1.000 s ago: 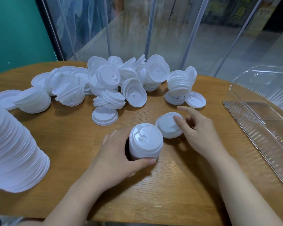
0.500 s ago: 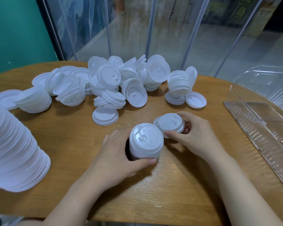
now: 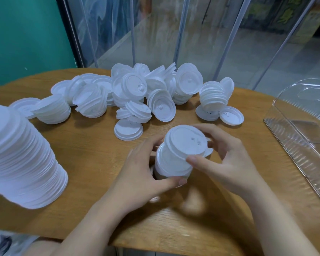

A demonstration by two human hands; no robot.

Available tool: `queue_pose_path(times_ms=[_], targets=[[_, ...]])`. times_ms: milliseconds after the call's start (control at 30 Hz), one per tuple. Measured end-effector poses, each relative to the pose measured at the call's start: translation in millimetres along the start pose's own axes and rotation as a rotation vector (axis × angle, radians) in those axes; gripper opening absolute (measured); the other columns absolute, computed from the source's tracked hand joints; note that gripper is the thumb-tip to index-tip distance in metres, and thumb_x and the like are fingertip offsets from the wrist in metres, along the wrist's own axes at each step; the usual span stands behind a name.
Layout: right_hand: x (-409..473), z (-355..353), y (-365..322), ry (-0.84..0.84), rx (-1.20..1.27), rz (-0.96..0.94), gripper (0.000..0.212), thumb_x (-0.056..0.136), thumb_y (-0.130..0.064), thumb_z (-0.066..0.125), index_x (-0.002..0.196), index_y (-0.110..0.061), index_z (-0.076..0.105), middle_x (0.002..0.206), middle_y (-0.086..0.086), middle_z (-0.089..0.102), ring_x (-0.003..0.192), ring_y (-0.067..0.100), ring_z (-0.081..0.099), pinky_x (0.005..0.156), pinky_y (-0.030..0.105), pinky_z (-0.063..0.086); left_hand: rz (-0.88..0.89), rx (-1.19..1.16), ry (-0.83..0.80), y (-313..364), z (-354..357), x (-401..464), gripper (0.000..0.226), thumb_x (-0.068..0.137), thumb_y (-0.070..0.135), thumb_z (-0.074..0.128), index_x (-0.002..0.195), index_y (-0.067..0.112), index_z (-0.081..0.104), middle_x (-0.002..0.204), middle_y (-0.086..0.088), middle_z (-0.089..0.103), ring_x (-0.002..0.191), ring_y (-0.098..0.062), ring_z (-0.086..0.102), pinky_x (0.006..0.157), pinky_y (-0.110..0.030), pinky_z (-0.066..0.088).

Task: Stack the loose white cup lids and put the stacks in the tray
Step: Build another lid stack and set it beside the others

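A short stack of white lids point(image 3: 171, 163) stands on the wooden table point(image 3: 92, 156) in front of me. My left hand point(image 3: 142, 170) grips its left side, thumb across the front. My right hand point(image 3: 227, 161) pinches a white lid point(image 3: 187, 143) by its rim, tilted on top of that stack. Loose white lids point(image 3: 137, 93) lie heaped at the back of the table. The clear plastic tray point(image 3: 303, 137) sits at the right edge.
A tall leaning stack of lids point(image 3: 20, 159) stands at the near left. Smaller stacks point(image 3: 52, 111) and single lids point(image 3: 128, 130) lie between it and the heap. Two flat lids point(image 3: 231, 115) rest near the tray. Glass panels rise behind the table.
My right hand picked a lid up from the table beside the stack and carried it left onto the stack's top. My left hand stayed on the stack.
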State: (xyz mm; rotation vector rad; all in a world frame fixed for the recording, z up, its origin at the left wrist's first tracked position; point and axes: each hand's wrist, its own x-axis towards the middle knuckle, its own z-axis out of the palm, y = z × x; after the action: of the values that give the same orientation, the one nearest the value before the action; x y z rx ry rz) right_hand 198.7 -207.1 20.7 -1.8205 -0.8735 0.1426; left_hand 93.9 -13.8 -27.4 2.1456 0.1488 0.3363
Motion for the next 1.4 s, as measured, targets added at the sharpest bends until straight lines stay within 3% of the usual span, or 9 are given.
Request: queue_pose_path(times_ms=[233, 433, 567, 700, 900, 1033, 1133, 1267, 1400], targets=[[-2, 6, 3, -0.109, -0.161, -0.001, 0.053, 0.067, -0.051, 0.086, 0.115, -0.046, 0.064, 0.116, -0.024, 0.068, 0.114, 0.006, 0.063, 0.092, 0.014, 0.043, -0.003, -0.002, -0.003, 1, 0, 0, 0.073, 0.056, 0.063, 0.085, 0.120, 0.062, 0.051, 0.122, 0.035, 0.057, 0.120, 0.004, 0.051, 0.093, -0.015, 0.041], [-1, 12, 9, -0.140, -0.198, -0.003, 0.052, 0.072, -0.048, 0.085, 0.119, -0.043, 0.062, 0.117, -0.024, 0.065, 0.115, 0.009, 0.062, 0.090, 0.016, 0.044, -0.001, -0.010, -0.006, 0, 0, 1, 0.073, 0.053, 0.069, 0.082, 0.119, 0.060, 0.052, 0.120, 0.034, 0.057, 0.118, 0.000, 0.054, 0.099, -0.027, 0.048], [-1, 12, 12, -0.162, -0.194, 0.026, 0.055, 0.069, -0.061, 0.079, 0.119, -0.047, 0.060, 0.119, -0.025, 0.063, 0.117, 0.006, 0.060, 0.090, 0.013, 0.044, 0.007, -0.010, -0.009, 1, -1, 1, 0.075, 0.055, 0.071, 0.083, 0.122, 0.063, 0.050, 0.122, 0.034, 0.057, 0.121, 0.001, 0.053, 0.102, -0.029, 0.047], [0, -3, 17, -0.034, -0.180, 0.015, 0.059, 0.079, -0.064, 0.062, 0.129, -0.033, 0.062, 0.124, -0.019, 0.063, 0.121, 0.008, 0.058, 0.094, 0.019, 0.047, -0.014, -0.039, -0.010, -2, -1, -1, 0.095, 0.049, 0.072, 0.087, 0.131, 0.070, 0.038, 0.132, 0.035, 0.052, 0.129, 0.003, 0.049, 0.109, -0.029, 0.044], [1, -25, 43, -0.062, -0.459, 0.091, 0.057, 0.085, -0.060, 0.062, 0.134, -0.031, 0.062, 0.145, -0.018, 0.049, 0.140, -0.004, 0.037, 0.117, 0.015, 0.025, 0.027, -0.107, 0.003, 5, -4, -4, 0.107, 0.051, 0.067, 0.089, 0.145, 0.055, 0.039, 0.139, 0.029, 0.052, 0.129, 0.012, 0.047, 0.096, 0.001, 0.035], [5, -20, 61, -0.125, -0.564, 0.168, 0.059, 0.087, -0.047, 0.075, 0.142, -0.031, 0.057, 0.150, -0.020, 0.045, 0.143, 0.001, 0.038, 0.122, 0.032, 0.030, 0.040, -0.118, -0.001, 9, -4, -3, 0.090, 0.055, 0.060, 0.089, 0.136, 0.056, 0.050, 0.137, 0.029, 0.055, 0.129, 0.013, 0.046, 0.092, 0.001, 0.037], [9, -21, 65, -0.078, -0.534, 0.150, 0.043, 0.090, -0.040, 0.073, 0.131, -0.031, 0.063, 0.133, -0.019, 0.061, 0.123, 0.001, 0.055, 0.107, 0.031, 0.044, 0.043, -0.066, 0.000, 6, -4, -2, 0.088, 0.058, 0.070, 0.087, 0.137, 0.056, 0.052, 0.136, 0.031, 0.057, 0.131, 0.010, 0.047, 0.101, -0.010, 0.037], [12, -19, 63, 0.009, -0.479, 0.189, 0.006, 0.099, -0.031, 0.065, 0.104, -0.034, 0.064, 0.085, -0.014, 0.064, 0.079, 0.005, 0.057, 0.069, 0.024, 0.039, 0.020, -0.081, 0.011, 8, -5, -2, 0.084, 0.058, 0.069, 0.084, 0.135, 0.049, 0.057, 0.131, 0.031, 0.060, 0.127, 0.012, 0.049, 0.098, 0.001, 0.031], [14, -18, 58, 0.154, -0.235, 0.262, 0.022, 0.099, -0.026, 0.067, 0.120, -0.033, 0.064, 0.093, -0.004, 0.072, 0.073, 0.011, 0.068, 0.058, 0.016, 0.050, 0.015, -0.078, 0.006, 9, -6, -3, 0.080, 0.059, 0.065, 0.082, 0.134, 0.049, 0.059, 0.129, 0.031, 0.062, 0.126, 0.012, 0.050, 0.096, 0.003, 0.030]])
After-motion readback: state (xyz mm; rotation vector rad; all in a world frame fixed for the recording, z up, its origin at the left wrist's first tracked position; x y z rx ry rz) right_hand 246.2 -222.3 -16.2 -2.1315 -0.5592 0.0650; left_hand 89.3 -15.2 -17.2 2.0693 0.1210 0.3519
